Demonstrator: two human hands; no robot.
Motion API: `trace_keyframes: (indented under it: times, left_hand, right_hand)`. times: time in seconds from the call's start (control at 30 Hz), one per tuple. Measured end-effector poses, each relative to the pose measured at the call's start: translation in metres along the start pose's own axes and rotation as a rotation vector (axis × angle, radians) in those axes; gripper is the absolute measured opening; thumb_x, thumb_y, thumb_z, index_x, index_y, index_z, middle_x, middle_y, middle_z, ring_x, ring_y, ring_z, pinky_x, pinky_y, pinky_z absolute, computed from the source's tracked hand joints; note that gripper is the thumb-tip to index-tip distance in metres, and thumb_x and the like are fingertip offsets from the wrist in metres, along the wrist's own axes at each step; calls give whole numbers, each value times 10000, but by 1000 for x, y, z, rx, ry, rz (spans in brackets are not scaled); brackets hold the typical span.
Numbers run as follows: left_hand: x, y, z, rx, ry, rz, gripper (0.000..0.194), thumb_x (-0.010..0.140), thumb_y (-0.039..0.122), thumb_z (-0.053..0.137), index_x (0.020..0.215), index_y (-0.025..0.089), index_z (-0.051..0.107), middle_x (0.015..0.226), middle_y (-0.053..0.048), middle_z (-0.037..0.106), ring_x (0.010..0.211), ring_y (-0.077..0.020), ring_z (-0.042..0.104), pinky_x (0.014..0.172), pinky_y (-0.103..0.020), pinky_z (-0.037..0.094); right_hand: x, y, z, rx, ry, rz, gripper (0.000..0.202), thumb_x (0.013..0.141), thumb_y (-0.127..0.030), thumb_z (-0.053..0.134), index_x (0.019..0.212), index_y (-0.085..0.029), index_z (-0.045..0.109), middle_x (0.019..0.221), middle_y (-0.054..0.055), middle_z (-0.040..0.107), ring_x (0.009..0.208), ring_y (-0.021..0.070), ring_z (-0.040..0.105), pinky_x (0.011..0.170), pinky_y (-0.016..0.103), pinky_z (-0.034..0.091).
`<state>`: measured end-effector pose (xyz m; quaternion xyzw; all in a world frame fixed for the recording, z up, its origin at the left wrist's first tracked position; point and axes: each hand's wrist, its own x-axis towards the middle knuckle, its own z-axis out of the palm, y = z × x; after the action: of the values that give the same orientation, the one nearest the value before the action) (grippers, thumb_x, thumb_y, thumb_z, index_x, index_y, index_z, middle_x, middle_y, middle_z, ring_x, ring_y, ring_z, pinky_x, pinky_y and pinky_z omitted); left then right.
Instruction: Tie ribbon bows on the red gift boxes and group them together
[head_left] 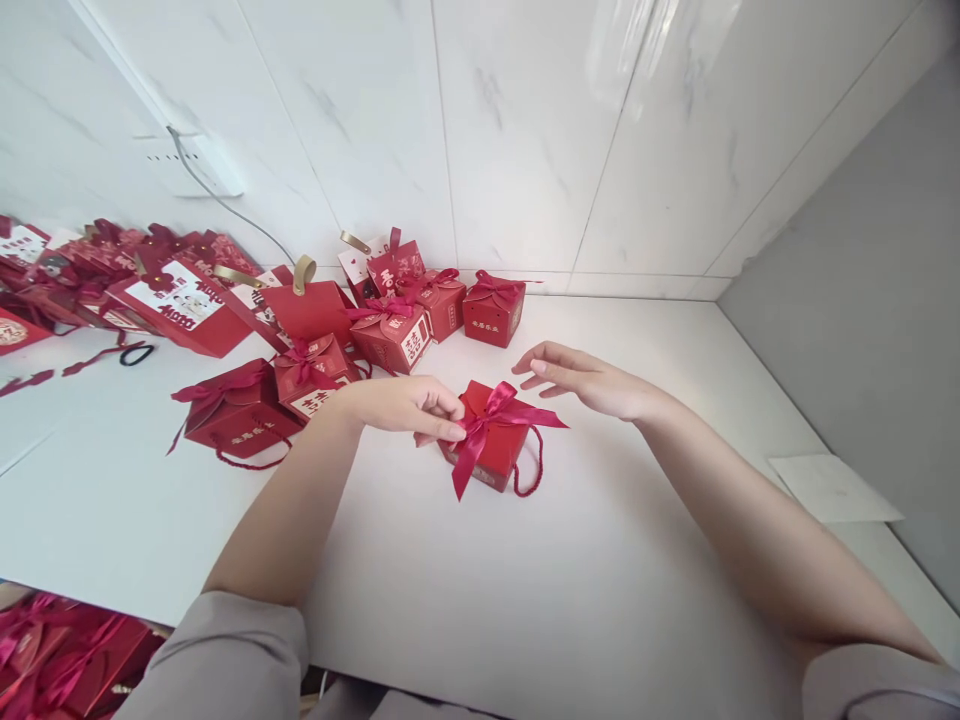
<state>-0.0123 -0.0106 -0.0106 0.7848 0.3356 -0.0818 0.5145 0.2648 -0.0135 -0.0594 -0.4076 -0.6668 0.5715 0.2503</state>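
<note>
A small red gift box (504, 447) stands on the white table in front of me. A dark pink ribbon bow (501, 405) is tied on its top, one tail hanging down the near side. From its right side hangs a twisted red cord handle (537, 470). My left hand (416, 408) is closed at the box's left edge, thumb and forefinger pinching the ribbon there; the other fingers curl under. To the upper right of the box, my right hand (581, 380) hovers with fingers apart and nothing in them, clear of the bow.
Several ribbon-tied red boxes (493, 312) stand toward the wall and to the left. Larger red gift bags (187, 305) crowd the far left. More red boxes (67, 650) lie below the table's left edge. A white sheet (832, 488) lies at right. A cable (225, 195) runs down the wall.
</note>
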Motion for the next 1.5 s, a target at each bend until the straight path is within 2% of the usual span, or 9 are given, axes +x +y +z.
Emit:
trace_keyframes:
  times: [0.2,0.3,0.4,0.5,0.63,0.83,1.1,1.3,1.5]
  left_hand:
    - [-17,-10,30,-262,44,-137,383,897,546,516,856,176,606,466,12,576,386,-121,501,423,-223,392]
    - [-18,-14,45,-432,45,-92,376,904,540,515,803,179,544,452,9,596,340,-124,510,387,-218,381]
    - [-15,-20,57,-513,79,-48,371,898,512,549,759,168,535,441,-1,607,322,-116,512,384,-210,394]
    - [-12,-26,64,-548,47,-50,364,889,502,571,766,160,541,467,-18,638,320,-117,522,362,-199,405]
    - [-11,-30,67,-594,17,-11,368,922,498,511,762,169,478,477,-23,643,294,-105,498,320,-180,384]
    - [-10,-36,71,-586,34,51,285,892,433,592,849,163,508,498,-1,650,289,-85,471,303,-157,356]
    - [-3,-48,72,-598,84,114,296,896,438,576,816,154,548,475,2,628,258,-50,373,285,-150,252]
    - [3,-54,72,-686,92,111,338,898,470,555,773,158,522,450,1,613,255,-63,375,271,-156,230]
    - [5,-56,70,-633,112,109,332,918,421,553,735,144,540,498,-20,640,282,-40,355,302,-160,208]
  right_hand:
    - [-33,1,25,114,-65,-18,377,923,-547,507,1090,-216,572,1160,70,656,1066,230,598,949,401,436]
    - [-51,6,36,161,-58,25,370,919,-556,512,1091,-231,559,1132,67,660,1024,228,611,907,394,459]
    - [-69,15,43,118,54,124,389,907,-602,494,1050,-248,572,1080,60,663,928,227,632,840,397,480]
    - [-86,26,50,8,138,249,479,907,-654,428,835,-225,630,850,50,677,777,220,615,787,405,462]
    - [-101,33,61,141,72,271,634,931,-664,325,642,-207,656,617,50,615,628,206,571,732,385,445]
    - [-104,34,77,189,333,79,439,914,-561,513,679,-203,613,636,8,564,640,161,499,684,305,404]
    - [-110,44,83,263,208,9,318,963,-357,501,720,-188,618,723,11,623,702,145,540,734,282,426]
    - [-105,43,91,352,253,-9,350,958,-404,524,708,-180,624,695,9,625,668,137,574,688,268,453]
    - [-111,37,89,135,295,-29,320,953,-348,551,685,-185,617,694,11,631,670,128,565,659,251,426]
